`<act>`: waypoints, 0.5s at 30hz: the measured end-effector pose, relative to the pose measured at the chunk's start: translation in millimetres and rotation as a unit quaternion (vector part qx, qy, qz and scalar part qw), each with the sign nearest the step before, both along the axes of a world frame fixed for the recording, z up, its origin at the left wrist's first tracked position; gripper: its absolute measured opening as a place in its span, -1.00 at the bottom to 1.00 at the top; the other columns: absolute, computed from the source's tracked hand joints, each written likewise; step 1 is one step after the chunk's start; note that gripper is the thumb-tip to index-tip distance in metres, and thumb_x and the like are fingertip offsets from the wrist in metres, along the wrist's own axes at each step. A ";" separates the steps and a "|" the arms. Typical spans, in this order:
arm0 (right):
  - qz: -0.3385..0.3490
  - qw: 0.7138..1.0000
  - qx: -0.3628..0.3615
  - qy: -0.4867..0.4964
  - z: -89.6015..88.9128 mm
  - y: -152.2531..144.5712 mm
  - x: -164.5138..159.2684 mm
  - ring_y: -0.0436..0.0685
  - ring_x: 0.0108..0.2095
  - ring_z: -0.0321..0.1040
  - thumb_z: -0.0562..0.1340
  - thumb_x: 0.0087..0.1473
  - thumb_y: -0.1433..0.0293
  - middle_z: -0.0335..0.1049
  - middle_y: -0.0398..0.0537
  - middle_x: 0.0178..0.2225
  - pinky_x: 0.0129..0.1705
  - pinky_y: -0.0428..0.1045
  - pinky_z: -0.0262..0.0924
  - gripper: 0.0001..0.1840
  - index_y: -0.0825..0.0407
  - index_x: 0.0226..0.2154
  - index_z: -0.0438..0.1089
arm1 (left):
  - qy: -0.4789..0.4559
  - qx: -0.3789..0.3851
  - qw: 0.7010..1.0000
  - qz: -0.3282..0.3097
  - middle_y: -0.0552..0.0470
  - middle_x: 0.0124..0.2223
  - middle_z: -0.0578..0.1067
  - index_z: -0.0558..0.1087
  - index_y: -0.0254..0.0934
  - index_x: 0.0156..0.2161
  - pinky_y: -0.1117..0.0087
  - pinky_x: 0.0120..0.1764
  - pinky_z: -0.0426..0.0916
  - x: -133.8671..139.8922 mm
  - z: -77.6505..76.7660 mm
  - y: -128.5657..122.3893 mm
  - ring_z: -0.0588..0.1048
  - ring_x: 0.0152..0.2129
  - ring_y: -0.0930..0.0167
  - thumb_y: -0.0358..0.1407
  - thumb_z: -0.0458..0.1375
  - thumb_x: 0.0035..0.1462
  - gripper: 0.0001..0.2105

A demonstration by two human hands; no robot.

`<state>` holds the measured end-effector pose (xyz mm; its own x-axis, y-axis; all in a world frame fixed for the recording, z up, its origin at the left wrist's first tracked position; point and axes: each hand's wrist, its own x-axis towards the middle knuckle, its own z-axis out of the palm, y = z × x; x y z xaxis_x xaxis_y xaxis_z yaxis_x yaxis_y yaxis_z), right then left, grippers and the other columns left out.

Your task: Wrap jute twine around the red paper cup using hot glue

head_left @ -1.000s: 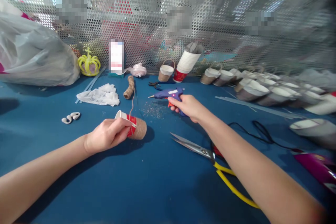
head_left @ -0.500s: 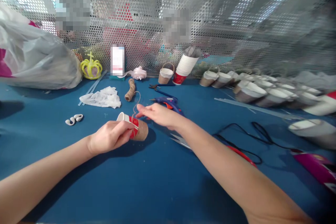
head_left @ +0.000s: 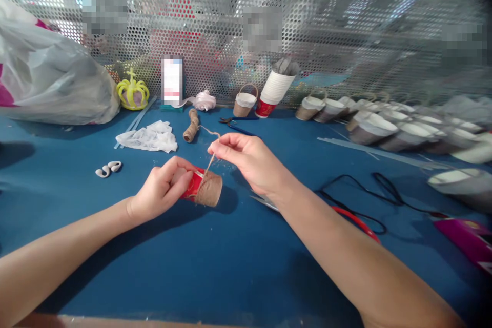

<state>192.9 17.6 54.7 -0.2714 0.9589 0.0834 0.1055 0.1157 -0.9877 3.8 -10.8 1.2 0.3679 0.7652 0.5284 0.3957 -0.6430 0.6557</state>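
Observation:
A red paper cup lies tilted on its side in my left hand, which is closed around its rim end. Twine is wound around the cup's base half. My right hand pinches the loose strand of twine between thumb and fingers, just above and right of the cup. That strand runs taut from the wrapped part to my fingertips. From there it goes slack to the twine roll lying behind the cup. My right hand and forearm hide the glue gun and part of the scissors.
Blue-handled pliers lie behind my right hand. White crumpled fabric and white earbuds are at left. Several twine-wrapped cups and a stack of paper cups stand toward the perforated screen. A black cable lies at right.
My right hand has closed on the twine strand and moved slightly right, pulling it taut from the cup. The cup has turned in my left hand, its opening now hidden.

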 end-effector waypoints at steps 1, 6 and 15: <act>-0.004 1.000 0.001 -0.003 0.5 -0.7 1.3 -0.02 -0.41 0.29 0.32 -0.15 0.25 0.42 -0.15 -0.48 -0.25 -0.05 0.16 -0.79 0.07 -0.51 0.40 | -0.011 -0.028 1.000 0.006 0.22 -0.63 0.31 0.30 -0.32 -0.26 0.63 -0.61 0.21 0.6 -0.4 -0.1 0.25 -0.72 0.60 -0.38 -0.04 0.18 -0.91; -0.027 0.999 0.021 -0.025 -3.7 -0.1 3.8 -0.01 -0.42 0.30 0.31 -0.13 0.25 0.43 -0.14 -0.48 -0.27 -0.04 0.16 -0.79 0.06 -0.52 0.40 | -0.049 -0.109 0.993 -0.001 0.18 -0.58 0.33 0.30 -0.32 -0.28 0.62 -0.61 0.19 2.5 -3.1 -0.3 0.24 -0.68 0.59 -0.34 -0.04 0.19 -0.89; -0.007 0.997 0.034 -0.064 -12.3 0.6 3.5 0.03 -0.39 0.33 0.28 -0.08 0.25 0.44 -0.11 -0.46 -0.22 0.00 0.20 -0.80 0.06 -0.51 0.40 | -0.030 -0.030 0.998 -0.048 0.22 -0.64 0.29 0.30 -0.30 -0.23 0.59 -0.59 0.21 -0.5 -0.8 -7.4 0.24 -0.70 0.58 -0.41 -0.02 0.18 -0.91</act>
